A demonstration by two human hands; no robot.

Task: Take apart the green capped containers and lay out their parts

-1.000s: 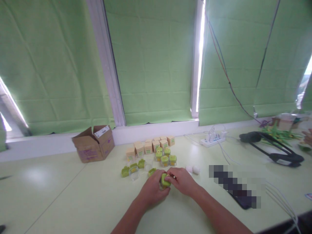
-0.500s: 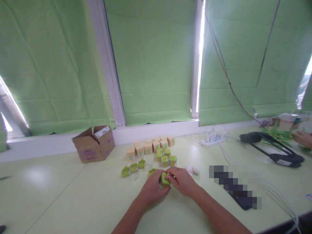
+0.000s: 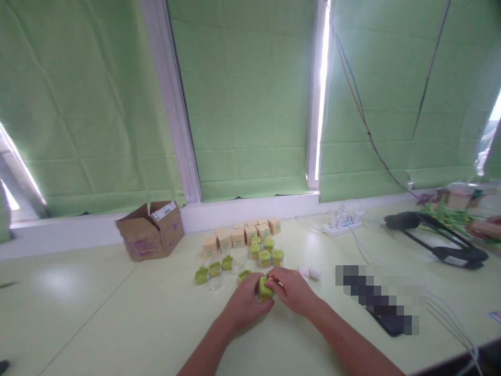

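Observation:
My left hand point(image 3: 247, 302) is wrapped round a small clear container with a green lid point(image 3: 265, 286), low over the table. My right hand point(image 3: 291, 290) pinches at the lid's right edge, its fingertips partly hiding the top. Just beyond, several similar green-lidded containers point(image 3: 264, 257) stand in a group, some with a pale loop on top. To the left lie loose green lids point(image 3: 215, 269) and clear empty cups point(image 3: 215, 281). One more green lid point(image 3: 244, 275) is close to my left fingers.
Several small tan boxes point(image 3: 238, 236) stand behind the containers. An open cardboard box point(image 3: 151, 235) is at the back left. White cylindrical pieces point(image 3: 309, 272), a power strip point(image 3: 341, 225), cables and a black headset-like frame point(image 3: 442, 240) lie rightward. Another person's hand point(image 3: 485, 226) shows far right.
My hands keep nearly the same hold on the green-lidded container. At the far right, the other person's hand has shifted slightly.

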